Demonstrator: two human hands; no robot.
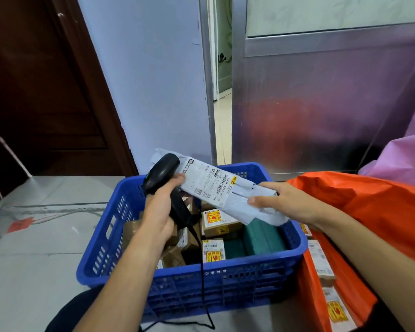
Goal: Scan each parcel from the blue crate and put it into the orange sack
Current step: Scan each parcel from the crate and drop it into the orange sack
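A blue crate (225, 279) sits on the floor in front of me with several brown boxes (219, 225) and a green parcel (261, 238) inside. My left hand (162, 207) grips a black barcode scanner (161, 172), head pointing up beside the parcel's label. My right hand (285, 202) holds a grey poly-bag parcel (216, 185) by its right end, above the crate, its white barcode label facing me. The orange sack (369, 207) lies open to the right of the crate, with several labelled parcels (321, 259) inside.
The scanner's black cable (203, 271) hangs down over the crate's front wall. A pink plastic sack (403, 159) stands behind the orange one. A metal door panel (321, 104) and a wall are just behind the crate. Grey tiled floor (41, 248) spreads to the left.
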